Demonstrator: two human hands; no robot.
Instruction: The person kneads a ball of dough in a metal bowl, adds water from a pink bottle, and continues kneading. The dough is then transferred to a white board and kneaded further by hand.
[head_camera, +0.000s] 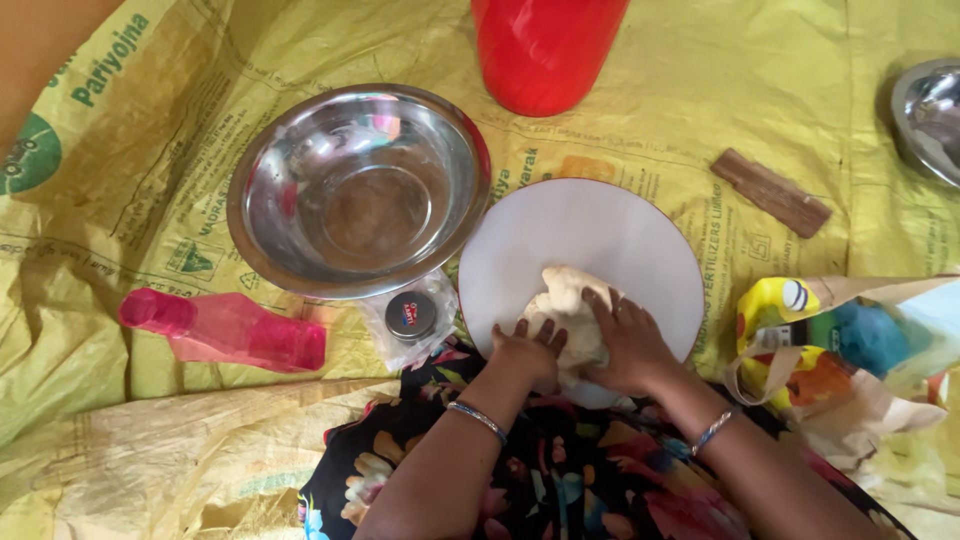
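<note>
Yellow woven sacking (150, 180) is covering the floor and serving as the work surface. Resting on it is a round white board (600, 240), and a lump of pale dough (565, 300) is lying on the near part of that board, partly under both hands.

The left hand (528, 350) is pressing down on the near-left edge of the dough with fingers curled loosely; it is closed against the dough rather than lifting it. The right hand (625, 345) is lying flat over the right side of the dough, fingers spread and pushing downward. Each wrist is wearing a thin bangle.

A steel bowl (355, 190) is sitting just left of the board, touching its rim, and appears empty. A small clear packet holding a round dark-capped tin (412, 315) is lying just below the bowl. A pink plastic bottle (225, 330) is lying on its side well to the left. A red plastic vessel (545, 45) is standing beyond the board, a brown wooden stick (770, 192) is lying to the right, a second steel bowl (930, 115) is showing at the right edge, and a coloured printed bag (840, 345) is sitting near the right forearm.

Judged from the frame, the dough is already gathered into one mass, yet it is uneven and thick; shaping is under way, with flattening not yet done
</note>
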